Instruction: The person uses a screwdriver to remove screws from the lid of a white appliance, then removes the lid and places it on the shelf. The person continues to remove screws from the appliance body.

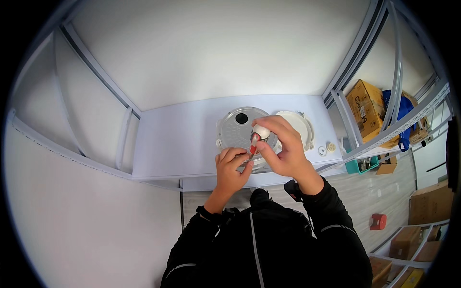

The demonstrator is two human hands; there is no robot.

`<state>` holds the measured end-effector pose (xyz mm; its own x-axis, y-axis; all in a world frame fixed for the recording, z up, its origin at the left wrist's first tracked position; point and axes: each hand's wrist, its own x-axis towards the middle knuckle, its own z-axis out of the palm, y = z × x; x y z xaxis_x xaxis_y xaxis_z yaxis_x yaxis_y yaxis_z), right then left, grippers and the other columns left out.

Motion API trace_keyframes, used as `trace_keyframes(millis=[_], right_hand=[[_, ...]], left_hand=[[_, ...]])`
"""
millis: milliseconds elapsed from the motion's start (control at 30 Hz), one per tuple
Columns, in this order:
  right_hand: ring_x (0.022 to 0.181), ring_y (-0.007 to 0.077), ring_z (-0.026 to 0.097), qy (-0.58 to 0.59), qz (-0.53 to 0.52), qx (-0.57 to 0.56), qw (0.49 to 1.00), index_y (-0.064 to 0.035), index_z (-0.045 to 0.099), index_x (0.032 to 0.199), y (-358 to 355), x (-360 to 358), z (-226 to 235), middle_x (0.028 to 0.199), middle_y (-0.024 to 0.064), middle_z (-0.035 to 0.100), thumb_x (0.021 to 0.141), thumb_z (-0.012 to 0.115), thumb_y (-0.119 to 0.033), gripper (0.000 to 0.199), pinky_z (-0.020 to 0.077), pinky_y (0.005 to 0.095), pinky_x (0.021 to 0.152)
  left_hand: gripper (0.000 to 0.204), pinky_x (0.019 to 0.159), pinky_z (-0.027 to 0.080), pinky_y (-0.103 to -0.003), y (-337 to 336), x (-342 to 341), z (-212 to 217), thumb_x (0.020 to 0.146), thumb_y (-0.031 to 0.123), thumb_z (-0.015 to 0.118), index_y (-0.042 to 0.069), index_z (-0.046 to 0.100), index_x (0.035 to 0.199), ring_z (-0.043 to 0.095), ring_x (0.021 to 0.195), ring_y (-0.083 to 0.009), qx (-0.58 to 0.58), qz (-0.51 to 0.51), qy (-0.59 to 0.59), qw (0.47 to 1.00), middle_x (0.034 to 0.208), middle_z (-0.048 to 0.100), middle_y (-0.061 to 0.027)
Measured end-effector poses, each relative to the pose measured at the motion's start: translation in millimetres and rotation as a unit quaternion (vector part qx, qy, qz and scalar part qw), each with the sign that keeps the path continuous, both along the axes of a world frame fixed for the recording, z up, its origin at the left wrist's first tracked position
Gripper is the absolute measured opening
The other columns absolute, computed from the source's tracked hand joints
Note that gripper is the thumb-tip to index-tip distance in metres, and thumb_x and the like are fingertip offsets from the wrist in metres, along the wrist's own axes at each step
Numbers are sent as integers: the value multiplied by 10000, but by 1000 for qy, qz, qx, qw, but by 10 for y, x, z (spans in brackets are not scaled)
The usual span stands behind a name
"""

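Over the table, my right hand [288, 156] is closed around a small white rounded part [261, 131] and a red and grey piece [254, 141] just below it. The exact kind of these pieces cannot be made out. Close by on the left, my left hand [233, 170] has its fingertips pinched at the lower end of the red and grey piece. Beneath both hands lies a large round grey lid-like disc [229, 129] with a dark round opening; my right hand hides part of it. Beside it, a white round lid-like part [298, 126] is partly covered too.
Two small round parts [331, 147] lie near the right end of the white table [177, 139]. Metal shelf posts [349, 120] rise at the right. Beyond them are a cardboard box [365, 108], a blue bag [407, 113], a teal bin [360, 165] and a red stool [378, 222].
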<state>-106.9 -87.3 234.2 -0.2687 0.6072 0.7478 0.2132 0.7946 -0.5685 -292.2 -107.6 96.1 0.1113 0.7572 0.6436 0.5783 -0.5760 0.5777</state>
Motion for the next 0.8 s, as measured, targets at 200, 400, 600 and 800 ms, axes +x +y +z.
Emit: trace_keyframes(millis=[200, 400, 600, 800], right_hand=[[1061, 299, 691, -22, 5, 15, 1000, 7, 703, 1301, 0, 38, -29, 1245, 189, 695, 918, 745, -42, 388, 554, 385, 925], [1042, 305, 686, 7, 19, -5, 1000, 5, 704, 1301, 1, 58, -7, 1270, 192, 672, 933, 778, -103, 391, 555, 384, 900], [976, 279, 696, -9, 24, 21, 999, -12, 716, 1316, -5, 70, -22, 1251, 188, 687, 916, 739, -44, 401, 578, 356, 844], [975, 276, 681, 11, 38, 11, 999, -31, 743, 1295, 1, 30, 6, 1260, 150, 646, 903, 785, -79, 396, 573, 362, 860]], left_hand=[[164, 933, 400, -400, 0, 10, -2, 815, 148, 834, 125, 800, 974, 638, 1086, -223, -9, -3, -7, 1000, 1124, 721, 17], [185, 956, 396, -408, -2, -5, -20, 807, 122, 840, 99, 792, 984, 615, 1111, -244, -19, -19, -21, 999, 1127, 713, -7], [144, 949, 380, -408, 8, 13, -31, 832, 158, 832, 118, 786, 963, 627, 1097, -226, -24, -14, -21, 999, 1134, 715, 5], [150, 953, 375, -411, 4, 13, -53, 835, 161, 828, 115, 773, 968, 615, 1118, -237, -26, -10, -23, 999, 1144, 708, -4]])
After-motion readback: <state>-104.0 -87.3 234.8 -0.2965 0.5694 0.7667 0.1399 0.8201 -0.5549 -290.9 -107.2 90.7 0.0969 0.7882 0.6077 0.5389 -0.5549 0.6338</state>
